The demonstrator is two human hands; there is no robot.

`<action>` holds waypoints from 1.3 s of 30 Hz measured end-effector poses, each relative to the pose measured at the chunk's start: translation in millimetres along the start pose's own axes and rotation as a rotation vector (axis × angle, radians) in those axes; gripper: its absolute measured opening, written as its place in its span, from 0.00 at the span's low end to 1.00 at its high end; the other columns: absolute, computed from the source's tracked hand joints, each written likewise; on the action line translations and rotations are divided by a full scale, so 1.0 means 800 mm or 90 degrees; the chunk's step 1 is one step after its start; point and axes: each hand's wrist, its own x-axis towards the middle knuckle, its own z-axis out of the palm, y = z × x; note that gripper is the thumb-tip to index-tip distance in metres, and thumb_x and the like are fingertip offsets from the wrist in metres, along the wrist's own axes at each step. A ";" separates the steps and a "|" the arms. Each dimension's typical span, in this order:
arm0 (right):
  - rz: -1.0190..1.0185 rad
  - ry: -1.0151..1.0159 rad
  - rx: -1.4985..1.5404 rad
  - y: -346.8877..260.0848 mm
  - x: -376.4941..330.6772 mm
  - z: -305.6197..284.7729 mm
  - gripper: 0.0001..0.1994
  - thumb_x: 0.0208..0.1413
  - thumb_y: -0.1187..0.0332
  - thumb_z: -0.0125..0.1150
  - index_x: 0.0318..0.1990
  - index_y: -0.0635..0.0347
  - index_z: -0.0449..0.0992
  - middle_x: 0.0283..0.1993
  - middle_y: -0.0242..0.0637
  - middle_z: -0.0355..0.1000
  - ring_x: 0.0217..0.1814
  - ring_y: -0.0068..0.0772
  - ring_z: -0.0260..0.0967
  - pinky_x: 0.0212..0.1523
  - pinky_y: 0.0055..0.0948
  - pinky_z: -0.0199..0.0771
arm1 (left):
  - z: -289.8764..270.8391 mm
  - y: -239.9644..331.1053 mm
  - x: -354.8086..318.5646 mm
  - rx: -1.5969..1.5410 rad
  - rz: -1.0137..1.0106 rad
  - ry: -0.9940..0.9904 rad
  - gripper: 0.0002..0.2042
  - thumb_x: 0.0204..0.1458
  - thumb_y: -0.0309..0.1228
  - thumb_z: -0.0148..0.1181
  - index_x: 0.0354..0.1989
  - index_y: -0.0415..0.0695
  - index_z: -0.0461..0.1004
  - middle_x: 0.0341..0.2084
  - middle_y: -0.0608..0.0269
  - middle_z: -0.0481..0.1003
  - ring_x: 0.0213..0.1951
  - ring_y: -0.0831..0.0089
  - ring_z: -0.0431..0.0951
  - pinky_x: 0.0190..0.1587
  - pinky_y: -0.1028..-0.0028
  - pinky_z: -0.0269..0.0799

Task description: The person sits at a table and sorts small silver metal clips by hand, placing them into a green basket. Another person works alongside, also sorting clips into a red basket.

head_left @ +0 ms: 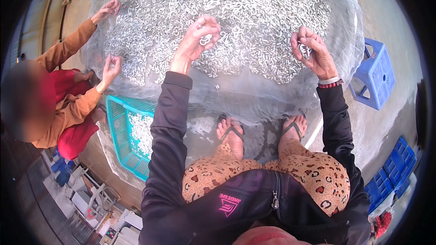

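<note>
The small silvery-white pieces point(254, 18) lie in a broad, loose layer across the top centre of the frame, spread on a sheer pale net point(272, 97). The person's left hand point(200, 38), at upper centre, is curled inward, its grip closed about at least one curved white piece near the thumb; how many more the palm hides I cannot tell. The right hand point(312, 53), upper right, has fingers and thumb bent round a small cluster of pieces, the grip rounded rather than squeezed tight.

To handle them well, it seems best to keep both palms cupped, take only a few at a time and use light fingertip pressure, since such small curved bits could slip out or be crushed. Working low over the net would let any dropped piece land there instead of on the wet floor point(200, 127) below. A co-worker's hands point(110, 69) reach over the layer at left, near a teal basket point(116, 129) with similar pieces inside, so that corner probably wants leaving free.
</note>
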 end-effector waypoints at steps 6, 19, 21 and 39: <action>0.042 0.024 -0.430 0.003 -0.002 -0.017 0.09 0.56 0.73 0.55 0.44 0.58 0.75 0.30 0.31 0.71 0.23 0.20 0.66 0.17 0.19 0.63 | 0.019 -0.047 0.015 0.932 0.112 0.134 0.15 0.49 0.39 0.66 0.30 0.36 0.77 0.19 0.56 0.75 0.23 0.64 0.76 0.31 0.66 0.70; -0.258 0.169 -0.768 0.059 0.027 0.001 0.09 0.56 0.63 0.61 0.36 0.59 0.77 0.32 0.36 0.75 0.30 0.30 0.71 0.32 0.26 0.69 | 0.033 0.021 0.009 0.474 0.063 0.060 0.14 0.53 0.42 0.62 0.33 0.43 0.80 0.25 0.59 0.77 0.30 0.70 0.75 0.38 0.71 0.69; -0.172 0.203 -0.770 0.050 0.029 0.006 0.09 0.56 0.65 0.61 0.35 0.62 0.76 0.30 0.32 0.73 0.27 0.21 0.66 0.30 0.22 0.65 | 0.034 0.018 0.010 0.630 0.122 0.054 0.13 0.52 0.41 0.63 0.34 0.44 0.81 0.26 0.63 0.79 0.32 0.72 0.76 0.40 0.71 0.69; 0.019 0.116 0.000 -0.005 0.010 -0.002 0.06 0.57 0.68 0.53 0.31 0.59 0.68 0.28 0.32 0.68 0.25 0.19 0.63 0.13 0.15 0.50 | 0.047 0.022 -0.002 -0.058 0.039 -0.132 0.17 0.61 0.42 0.48 0.38 0.39 0.74 0.33 0.62 0.72 0.28 0.82 0.66 0.20 0.85 0.55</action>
